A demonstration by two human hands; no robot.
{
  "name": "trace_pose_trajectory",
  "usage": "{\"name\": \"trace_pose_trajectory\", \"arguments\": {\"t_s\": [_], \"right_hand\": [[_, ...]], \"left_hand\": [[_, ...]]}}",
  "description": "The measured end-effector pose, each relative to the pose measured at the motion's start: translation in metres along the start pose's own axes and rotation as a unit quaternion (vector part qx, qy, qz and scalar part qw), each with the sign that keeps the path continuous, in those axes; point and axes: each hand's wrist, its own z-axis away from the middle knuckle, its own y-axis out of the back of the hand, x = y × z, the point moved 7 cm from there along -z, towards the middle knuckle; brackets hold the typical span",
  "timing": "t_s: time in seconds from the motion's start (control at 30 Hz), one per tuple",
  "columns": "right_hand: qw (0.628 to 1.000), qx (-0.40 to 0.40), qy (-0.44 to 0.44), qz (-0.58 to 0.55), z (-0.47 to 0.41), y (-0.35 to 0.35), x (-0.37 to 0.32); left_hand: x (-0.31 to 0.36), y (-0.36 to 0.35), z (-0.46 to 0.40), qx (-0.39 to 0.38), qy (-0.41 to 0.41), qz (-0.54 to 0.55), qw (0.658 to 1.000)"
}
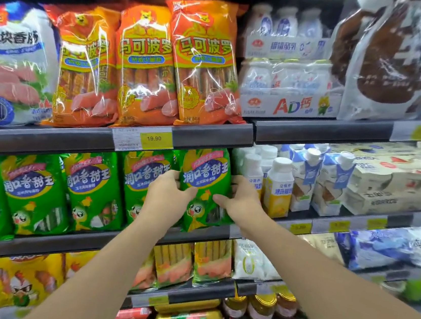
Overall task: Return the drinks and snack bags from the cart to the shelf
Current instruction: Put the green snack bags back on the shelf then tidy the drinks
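A green snack bag (205,182) with a cartoon corn figure stands upright at the right end of a row of matching green bags (88,192) on the middle shelf (103,241). My left hand (169,190) grips its left edge and my right hand (241,199) grips its right edge. The bag's bottom edge hangs slightly over the shelf's front lip. The cart is out of view.
Orange sausage bags (202,63) fill the shelf above, over a yellow 19.90 price tag (155,139). White and yellow drink bottles (277,188) and small cartons (304,181) stand just right of the green bag. Yellow-green sausage packs (212,263) and jars (261,307) sit on lower shelves.
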Motion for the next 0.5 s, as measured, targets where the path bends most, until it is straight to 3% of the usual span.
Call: {"name": "trace_pose_trajectory", "arguments": {"t_s": [0.13,0.27,0.5], "right_hand": [[0.997,0.047,0.003,0.059,-0.004,-0.005,-0.008],[0.987,0.04,0.044,0.15,-0.001,-0.01,-0.016],[0.925,-0.019,0.032,0.379,0.005,-0.011,-0.018]], "left_hand": [[-0.007,0.012,0.006,0.007,-0.034,-0.033,0.999],[-0.007,0.005,0.019,0.002,-0.09,-0.128,0.988],[0.002,-0.004,0.023,0.011,-0.144,-0.226,0.963]]}}
